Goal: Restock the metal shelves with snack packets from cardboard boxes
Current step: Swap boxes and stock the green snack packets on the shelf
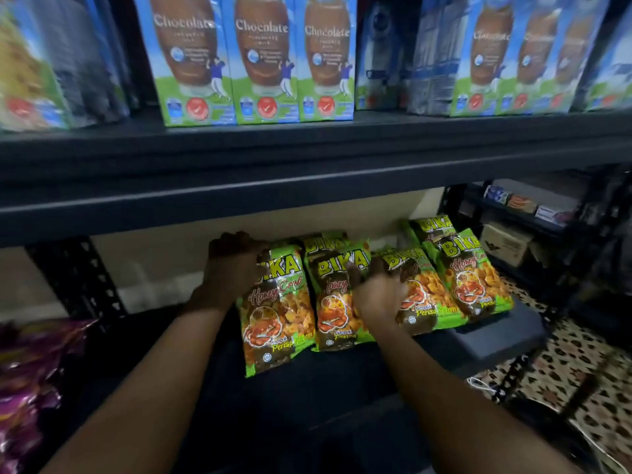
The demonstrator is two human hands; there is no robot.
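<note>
We see both hands reaching under the dark metal upper shelf (307,186) to a row of green BIKA snack packets (475,278) leaning back on the dark lower shelf (342,381). The left hand (232,268) curls its fingers over the top left corner of the leftmost green packet (277,309), gripping its edge. The right hand (379,292) lies across the boundary between the second green packet (335,302) and the third green packet (420,292), its fingers bent against their fronts; we cannot tell whether it pinches either one. The hands are apart, one packet's breadth between them. To the left of the leftmost packet the lower shelf lies bare up to a perforated black upright post (78,278), and crinkled purple foil packets (30,381) sit at the near left edge. The rightmost packets reach the shelf's right end. Above stand blue-and-green chocolate milk cartons (263,59). Beyond the right edge lies a leopard-patterned floor covering (574,367).
</note>
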